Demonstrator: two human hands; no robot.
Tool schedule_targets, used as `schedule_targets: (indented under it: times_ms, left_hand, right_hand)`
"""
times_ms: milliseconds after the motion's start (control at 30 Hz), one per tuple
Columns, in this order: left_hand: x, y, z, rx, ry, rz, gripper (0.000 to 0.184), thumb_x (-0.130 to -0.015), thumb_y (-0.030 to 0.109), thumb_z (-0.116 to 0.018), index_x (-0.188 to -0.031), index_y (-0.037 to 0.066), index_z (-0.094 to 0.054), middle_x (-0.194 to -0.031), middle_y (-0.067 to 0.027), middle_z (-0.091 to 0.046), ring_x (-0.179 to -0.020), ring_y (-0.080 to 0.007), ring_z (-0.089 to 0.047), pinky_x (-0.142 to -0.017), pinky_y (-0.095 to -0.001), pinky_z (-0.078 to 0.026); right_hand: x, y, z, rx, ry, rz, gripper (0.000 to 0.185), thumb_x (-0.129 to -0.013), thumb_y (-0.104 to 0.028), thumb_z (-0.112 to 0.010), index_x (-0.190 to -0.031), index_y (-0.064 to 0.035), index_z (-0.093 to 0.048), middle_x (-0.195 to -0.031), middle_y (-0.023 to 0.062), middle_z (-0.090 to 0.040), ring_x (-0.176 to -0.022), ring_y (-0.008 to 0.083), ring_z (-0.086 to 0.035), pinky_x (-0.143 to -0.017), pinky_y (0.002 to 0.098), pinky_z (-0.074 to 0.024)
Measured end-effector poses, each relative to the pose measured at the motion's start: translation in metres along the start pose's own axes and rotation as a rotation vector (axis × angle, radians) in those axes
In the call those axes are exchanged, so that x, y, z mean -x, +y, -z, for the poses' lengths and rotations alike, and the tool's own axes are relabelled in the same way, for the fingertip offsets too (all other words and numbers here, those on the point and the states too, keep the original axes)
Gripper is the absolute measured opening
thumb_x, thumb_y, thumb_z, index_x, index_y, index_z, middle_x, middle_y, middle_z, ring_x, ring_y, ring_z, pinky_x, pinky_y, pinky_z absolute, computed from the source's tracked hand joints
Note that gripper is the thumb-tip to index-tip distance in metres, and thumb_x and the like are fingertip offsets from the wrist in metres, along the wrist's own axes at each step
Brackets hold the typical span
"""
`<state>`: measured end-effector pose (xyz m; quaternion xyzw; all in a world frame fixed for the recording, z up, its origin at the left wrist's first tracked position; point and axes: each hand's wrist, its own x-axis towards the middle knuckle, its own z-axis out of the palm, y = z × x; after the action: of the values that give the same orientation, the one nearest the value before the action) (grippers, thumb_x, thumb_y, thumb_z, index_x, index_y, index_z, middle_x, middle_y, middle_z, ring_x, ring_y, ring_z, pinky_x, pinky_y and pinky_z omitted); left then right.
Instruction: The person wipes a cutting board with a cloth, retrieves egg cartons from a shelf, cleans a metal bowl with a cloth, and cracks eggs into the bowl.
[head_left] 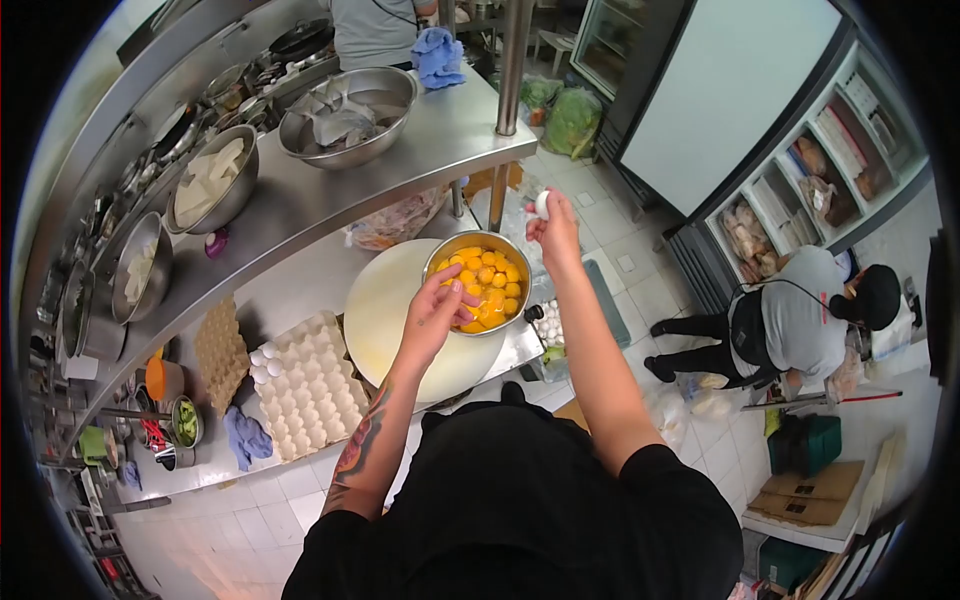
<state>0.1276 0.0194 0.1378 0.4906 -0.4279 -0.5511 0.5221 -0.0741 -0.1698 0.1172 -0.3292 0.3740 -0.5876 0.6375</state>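
My right hand [555, 235] is raised above the right side of a metal bowl [480, 239], its fingers closed on a white egg [543, 204]. Many egg yolks [495, 285] fill the bowl, which stands on a round white cutting board [385, 300]. Over the bowl's left rim hangs my left hand [436, 315], fingers apart and nothing visible in them. To the left lies a cardboard egg tray [315, 395], mostly bare cups, with several white eggs [265, 362] in one corner.
A steel shelf [300, 210] above the counter carries metal bowls, one with grey fish [345, 125] and one with white slabs [212, 180]. Another egg tray [220, 355] and a blue cloth [247, 438] lie left. A person [795, 310] bends near open fridge drawers at right.
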Motion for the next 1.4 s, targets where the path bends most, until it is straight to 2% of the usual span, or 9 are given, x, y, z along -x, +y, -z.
schedule_targets:
  times_ms: [167, 300, 500, 833, 1067, 1200, 1267, 1367, 1400]
  left_hand:
    - [0.035, -0.001, 0.028, 0.043, 0.02, -0.034, 0.04, -0.11, 0.025, -0.05, -0.144, 0.004, -0.054, -0.097, -0.0106, -0.071, -0.078, -0.0118, -0.063, -0.077, -0.0265, -0.054]
    - [0.076, -0.007, 0.068, 0.05, 0.146, 0.019, 0.037, -0.11, 0.026, -0.049, -0.137, 0.004, -0.06, -0.093, -0.0072, -0.07, -0.078, -0.0104, -0.062, -0.078, -0.0257, -0.053]
    - [0.11, -0.01, 0.095, 0.025, 0.333, 0.016, 0.04, -0.111, 0.031, -0.048, -0.133, 0.001, -0.062, -0.087, -0.0029, -0.066, -0.078, -0.0088, -0.058, -0.076, -0.0246, -0.05]
    - [0.135, -0.028, 0.087, 0.041, 0.243, -0.001, 0.037, -0.111, 0.027, -0.048, -0.135, 0.002, -0.061, -0.09, -0.0061, -0.068, -0.079, -0.0109, -0.06, -0.079, -0.0259, -0.051]
    - [0.148, -0.071, 0.051, 0.042, -0.029, 0.11, 0.033, -0.109, 0.021, -0.053, -0.136, 0.003, -0.06, -0.096, -0.0071, -0.07, -0.084, -0.0106, -0.062, -0.082, -0.0265, -0.053]
    - [0.162, -0.072, 0.092, -0.089, -0.035, 0.044, 0.031, -0.108, 0.018, -0.055, -0.134, 0.002, -0.062, -0.098, -0.0058, -0.071, -0.087, -0.0101, -0.064, -0.081, -0.0262, -0.054]
    - [0.174, -0.087, 0.147, -0.139, 0.175, 0.041, 0.032, -0.106, 0.017, -0.058, -0.135, 0.003, -0.062, -0.099, -0.0033, -0.071, -0.089, -0.0101, -0.065, -0.082, -0.0258, -0.054]
    - [0.192, -0.093, 0.258, -0.253, 0.552, -0.101, 0.032, -0.1, 0.009, -0.062, -0.131, 0.005, -0.065, -0.104, -0.0029, -0.072, -0.089, -0.013, -0.066, -0.077, -0.0287, -0.054]
    - [0.196, -0.087, 0.287, -0.581, 0.77, -0.028, 0.035, -0.097, 0.006, -0.061, -0.131, 0.006, -0.065, -0.101, -0.0048, -0.072, -0.086, -0.0161, -0.066, -0.077, -0.0295, -0.054]
  right_hand:
    - [-0.014, 0.023, -0.023, 0.123, -0.131, -0.247, 0.042, -0.106, -0.03, -0.058, -0.141, -0.0104, -0.046, -0.097, 0.008, -0.064, -0.061, 0.014, -0.057, -0.054, 0.0291, -0.0454]
    - [0.033, -0.019, -0.027, 0.002, -0.058, -0.144, 0.03, -0.105, -0.027, -0.061, -0.129, -0.011, -0.052, -0.092, 0.004, -0.061, -0.069, 0.0113, -0.052, -0.06, 0.0274, -0.0437]
    - [0.057, 0.002, -0.025, 0.662, -0.403, 0.196, 0.029, -0.105, -0.027, -0.061, -0.127, -0.0107, -0.052, -0.092, -0.0007, -0.059, -0.073, 0.0092, -0.053, -0.065, 0.0277, -0.0472]
    - [0.093, -0.033, -0.062, 1.679, -0.609, 0.438, 0.036, -0.102, -0.028, -0.062, -0.132, -0.0139, -0.047, -0.1, 0.0206, -0.069, -0.086, 0.0437, -0.068, -0.075, 0.0453, -0.0536]
    - [0.107, -0.037, -0.053, 1.15, -0.396, 0.525, 0.037, -0.098, -0.027, -0.067, -0.128, -0.0072, -0.057, -0.112, 0.0189, -0.07, -0.101, 0.038, -0.069, -0.085, 0.0424, -0.0543]
    - [0.101, -0.013, 0.0, 1.086, -0.381, 0.395, 0.034, -0.101, -0.018, -0.064, -0.132, -0.0081, -0.058, -0.105, 0.0086, -0.067, -0.092, 0.0188, -0.062, -0.078, 0.0345, -0.0528]
    - [0.104, -0.043, 0.01, 0.877, -0.142, 0.241, 0.031, -0.105, -0.021, -0.059, -0.135, -0.0143, -0.058, -0.095, 0.0005, -0.059, -0.066, 0.0044, -0.046, -0.057, 0.0234, -0.0398]
    - [0.085, -0.059, 0.058, 0.437, -0.073, 0.225, 0.039, -0.107, -0.026, -0.056, -0.142, -0.0106, -0.052, -0.094, 0.0037, -0.06, -0.065, 0.0084, -0.051, -0.058, 0.0245, -0.0447]
    - [0.068, -0.049, 0.094, 0.833, -0.046, 0.205, 0.042, -0.107, -0.026, -0.057, -0.145, -0.0097, -0.051, -0.099, 0.005, -0.063, -0.071, 0.0113, -0.056, -0.063, 0.0268, -0.0488]
